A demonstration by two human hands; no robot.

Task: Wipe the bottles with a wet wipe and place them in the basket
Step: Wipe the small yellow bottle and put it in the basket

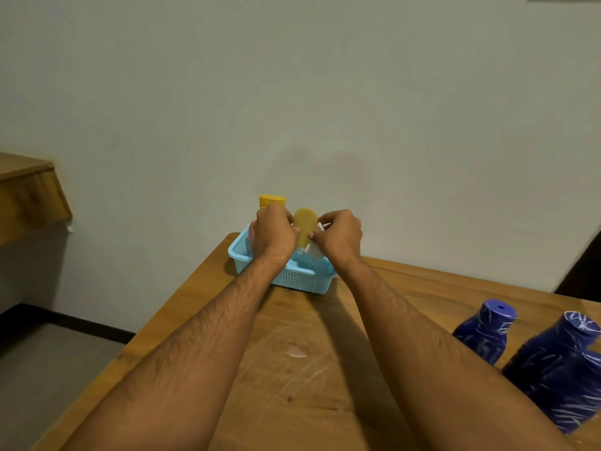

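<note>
Both arms stretched fwd over wooden surface (292,369) toward pale blue perforated basket (292,278) at far edge, near the wall (292,92).

Left hand (274,231): fingers curled, gripping left side of yellow bottle (305,226) (rounded end up, upright or nearly so) over the basket. Lower part of bottle hidden behind hands and wipe, so cannot tell whether resting on basket floor or held above it.

Right hand (340,237): fingers curled, pinching white wet wipe (313,250) against right side and bottom of same bottle; wipe edges poking out above and below the fingers.

Second yellow bottle (272,200) w/ flat top standing behind left hand, at back left of basket; only the top showing, rest hidden by the hand.

Two dark blue bottles w/ white streaks at right of surface, well apart from basket: smaller blue bottle (486,332) farther back, larger blue bottle (559,369) nearer camera, just beside each other, both caps on. Right forearm passing just left of them.

Small wet-looking patch (296,351) on surface btwn the forearms; scratches and a dark spot in the wood nearby.

Wooden ledge (26,190) at left edge of view, against wall; grey floor (48,369) w/ dark skirting below it.
</note>
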